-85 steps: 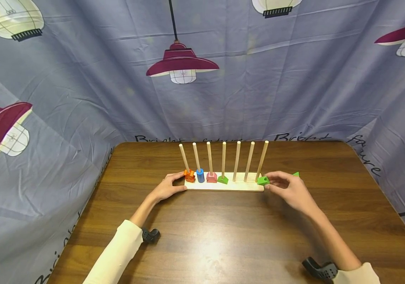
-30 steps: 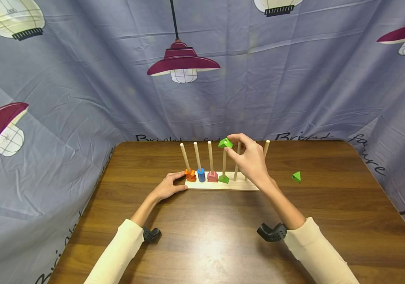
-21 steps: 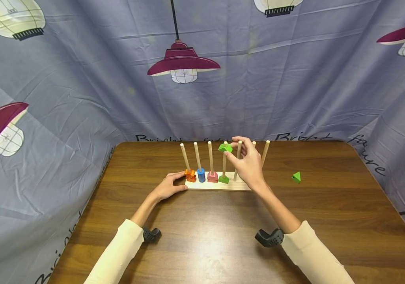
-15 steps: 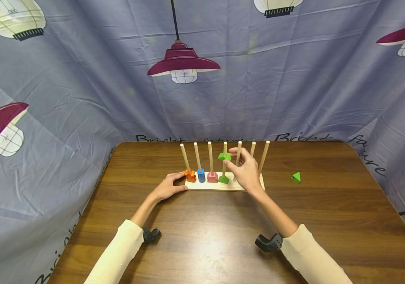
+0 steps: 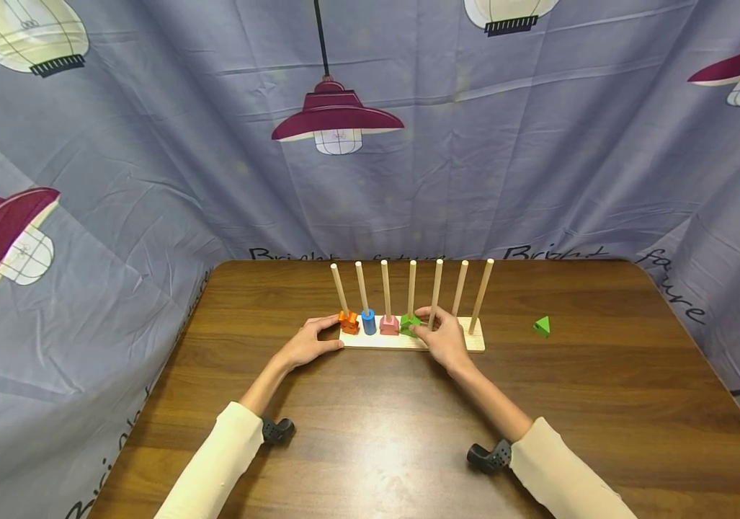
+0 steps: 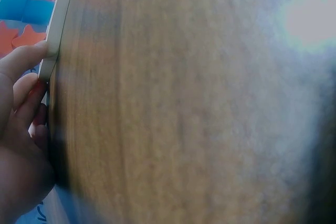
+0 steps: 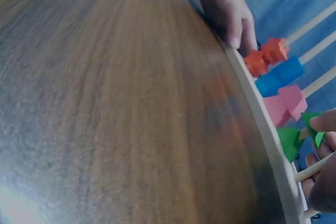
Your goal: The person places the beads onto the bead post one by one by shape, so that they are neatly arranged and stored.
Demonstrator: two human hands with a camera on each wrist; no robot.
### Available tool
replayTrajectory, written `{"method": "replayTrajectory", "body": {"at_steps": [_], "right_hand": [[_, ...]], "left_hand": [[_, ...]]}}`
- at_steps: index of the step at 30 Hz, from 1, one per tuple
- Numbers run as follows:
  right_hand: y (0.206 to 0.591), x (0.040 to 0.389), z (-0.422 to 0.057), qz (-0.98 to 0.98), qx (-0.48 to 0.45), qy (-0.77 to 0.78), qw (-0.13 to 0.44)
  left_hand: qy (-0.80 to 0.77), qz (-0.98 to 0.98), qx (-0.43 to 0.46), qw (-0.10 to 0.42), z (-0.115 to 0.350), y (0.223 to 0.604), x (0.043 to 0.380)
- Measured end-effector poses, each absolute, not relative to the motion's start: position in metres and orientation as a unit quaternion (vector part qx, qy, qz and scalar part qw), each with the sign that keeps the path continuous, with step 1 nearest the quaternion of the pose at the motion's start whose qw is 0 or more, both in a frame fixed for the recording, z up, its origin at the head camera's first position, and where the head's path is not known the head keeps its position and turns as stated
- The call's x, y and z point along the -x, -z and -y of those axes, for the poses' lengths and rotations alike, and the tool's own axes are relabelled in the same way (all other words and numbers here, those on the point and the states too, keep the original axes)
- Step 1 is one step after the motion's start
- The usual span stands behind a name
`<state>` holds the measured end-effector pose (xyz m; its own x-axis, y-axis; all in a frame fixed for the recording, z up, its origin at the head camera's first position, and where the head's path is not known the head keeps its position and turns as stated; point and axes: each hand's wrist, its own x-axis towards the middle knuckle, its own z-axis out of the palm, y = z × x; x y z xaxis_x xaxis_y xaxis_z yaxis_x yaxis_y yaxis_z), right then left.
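Note:
A wooden peg board (image 5: 370,341) with a row of upright pegs lies across the table. My left hand (image 5: 306,342) grips its left end, thumb at the front edge. My right hand (image 5: 445,340) pinches a green triangular block (image 7: 318,139) threaded on the fourth peg from the left. Just beneath it on that peg sits another green triangular block (image 7: 289,142), a small gap between them in the right wrist view. Orange star-shaped blocks (image 5: 348,323), blue cylinders (image 5: 368,322) and pink blocks (image 5: 389,326) sit on the first three pegs.
One loose green triangular block (image 5: 542,326) lies on the brown wooden table (image 5: 603,375), right of the board. Bare pegs (image 5: 482,288) stand at the board's right end. A grey-blue curtain (image 5: 370,194) with printed lamps hangs behind the table.
My right hand has brought a green block from the board's right end to the fourth peg, threaded it over the top and slid it down. My left hand stays at the board's left end.

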<state>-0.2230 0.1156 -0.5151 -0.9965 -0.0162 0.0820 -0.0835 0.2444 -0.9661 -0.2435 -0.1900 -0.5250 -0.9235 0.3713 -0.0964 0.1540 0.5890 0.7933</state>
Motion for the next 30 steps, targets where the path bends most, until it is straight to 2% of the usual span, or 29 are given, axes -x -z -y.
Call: {"method": "replayTrajectory", "body": {"at_steps": [14,20,30], "right_hand": [[0.519,0.219,-0.117,0.802,-0.023,-0.596,0.023],[0.513,0.207,-0.132,0.803,-0.05,-0.594,0.008],[0.492,0.19,-0.182,0.838,-0.086,-0.536,0.055]], "left_hand": [[-0.429,-0.882,-0.152,0.124,0.188,0.525,0.243],[-0.427,-0.883,-0.153,0.123,0.188,0.525,0.241],[-0.425,-0.884,-0.153,0.118,0.189,0.524,0.24]]}}
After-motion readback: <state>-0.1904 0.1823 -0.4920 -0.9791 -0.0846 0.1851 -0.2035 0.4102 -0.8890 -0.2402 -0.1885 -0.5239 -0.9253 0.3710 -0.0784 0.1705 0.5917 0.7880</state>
